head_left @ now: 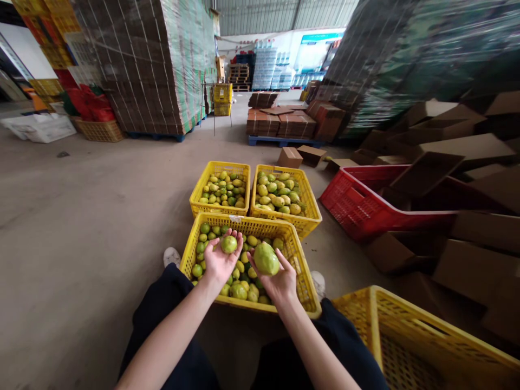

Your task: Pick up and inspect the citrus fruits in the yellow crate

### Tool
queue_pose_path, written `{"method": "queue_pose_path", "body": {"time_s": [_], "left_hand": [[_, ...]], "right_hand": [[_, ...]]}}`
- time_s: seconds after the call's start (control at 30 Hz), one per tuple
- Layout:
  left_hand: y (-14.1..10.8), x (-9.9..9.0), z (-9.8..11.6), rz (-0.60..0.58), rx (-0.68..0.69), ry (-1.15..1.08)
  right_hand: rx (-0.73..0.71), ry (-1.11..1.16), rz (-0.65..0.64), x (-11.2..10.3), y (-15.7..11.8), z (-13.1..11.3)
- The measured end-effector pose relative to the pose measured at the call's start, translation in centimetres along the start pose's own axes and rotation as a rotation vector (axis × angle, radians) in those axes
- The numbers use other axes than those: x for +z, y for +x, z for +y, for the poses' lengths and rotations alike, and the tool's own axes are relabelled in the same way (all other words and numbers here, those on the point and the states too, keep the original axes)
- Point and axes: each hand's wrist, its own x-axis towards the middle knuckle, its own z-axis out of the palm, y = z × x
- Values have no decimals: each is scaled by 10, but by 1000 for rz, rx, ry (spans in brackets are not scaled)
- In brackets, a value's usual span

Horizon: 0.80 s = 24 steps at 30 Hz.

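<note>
"Going largest first, looking past the near yellow crate (301, 271)?"

"Seeing a film-wrapped carton stack (138, 70) well beyond it, to its left. Finding a red crate (349, 208) to its right, and, just behind it, a left rear crate (219, 210) and a right rear crate (311, 200). Spotting a citrus pile (238, 291) inside it."

"Holding anything above it?"

"Yes, cupping loosely, palms up: supporting the larger knobbly citrus (266, 259) in the right hand (283, 283), the smaller round citrus (229, 244) in the left hand (219, 265)."

"Risking much?"

"Possibly dropping the larger knobbly citrus by tilting that palm, so bruising it against the citrus pile. Perhaps also letting the smaller round citrus roll off by spreading the fingers, maybe losing it among lookalikes inside the near yellow crate."
</note>
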Motion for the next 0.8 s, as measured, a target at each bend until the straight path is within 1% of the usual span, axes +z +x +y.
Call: {"method": "queue_pose_path", "body": {"time_s": [0.07, 0.2, 0.3, 0.37, 0.53, 0.63, 0.73, 0.8], "left_hand": [[2, -1, -1, 25, 4, 15], [6, -2, -3, 59, 6, 48], [9, -3, -5, 66, 1, 73], [11, -4, -5, 78, -9, 80], [15, -7, -5, 93, -52, 67], [14, -8, -5, 95, -90, 59], [12, -6, -5, 106, -92, 67], [10, -4, -5, 107, -92, 86]], "right_hand": [[13, -4, 42, 0, 1, 0], [31, 33, 183, 1, 5, -2], [28, 71, 231, 1, 7, -3], [62, 63, 221, 0, 6, -4], [163, 17, 130, -8, 5, -5], [167, 36, 141, -11, 7, -6], [159, 48, 176, -12, 9, -6], [159, 38, 172, -12, 9, -7]]}}
